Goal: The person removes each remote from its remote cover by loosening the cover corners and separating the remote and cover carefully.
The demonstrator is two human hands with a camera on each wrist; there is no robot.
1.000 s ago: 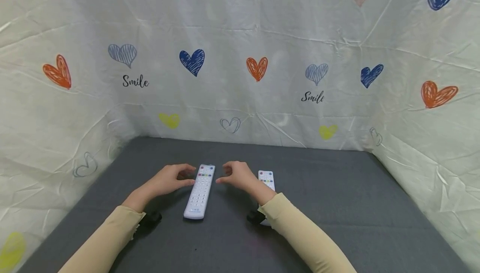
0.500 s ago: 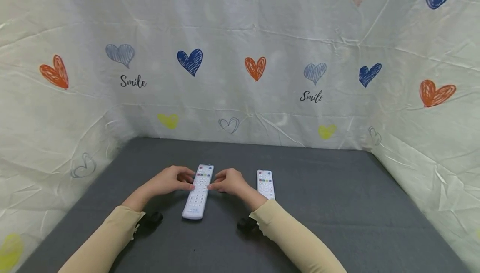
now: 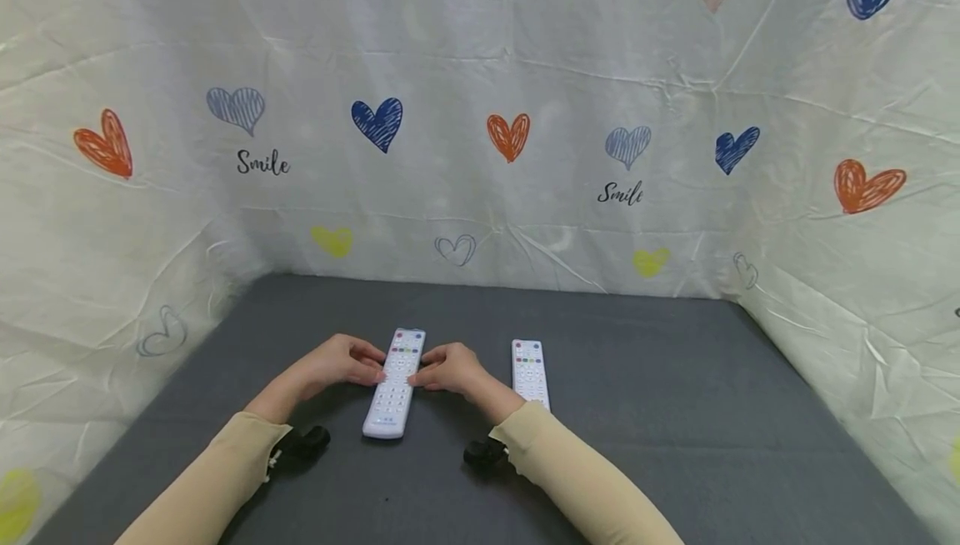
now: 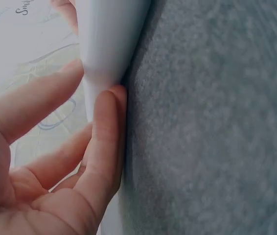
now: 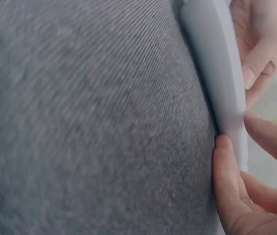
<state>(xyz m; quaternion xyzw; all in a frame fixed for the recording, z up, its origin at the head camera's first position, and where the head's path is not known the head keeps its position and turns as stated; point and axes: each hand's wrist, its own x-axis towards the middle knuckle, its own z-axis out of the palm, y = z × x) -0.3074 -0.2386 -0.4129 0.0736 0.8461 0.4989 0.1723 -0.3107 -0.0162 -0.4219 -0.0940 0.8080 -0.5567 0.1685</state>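
Note:
A white remote control (image 3: 393, 387) with several small buttons lies on the dark grey table, between the two hands. My left hand (image 3: 337, 363) holds its left long edge; in the left wrist view the thumb of the left hand (image 4: 35, 208) touches the upper edge and the fingers reach the bottom edge of the remote (image 4: 110, 41). My right hand (image 3: 453, 370) pinches the opposite edge. In the right wrist view, fingertips of the right hand (image 5: 248, 210) meet the low side of the remote (image 5: 216, 58), with the thumb above.
A second white remote control (image 3: 529, 370) lies to the right, its near end hidden by the right forearm. The dark grey tabletop (image 3: 660, 412) is bounded by a white cloth (image 3: 450, 187) printed with hearts. Black wrist devices (image 3: 303, 445) sit under both cuffs.
My right hand has moved left and down until it meets the remote's right edge. The left hand has closed in on the left edge. Both remotes remain on the table.

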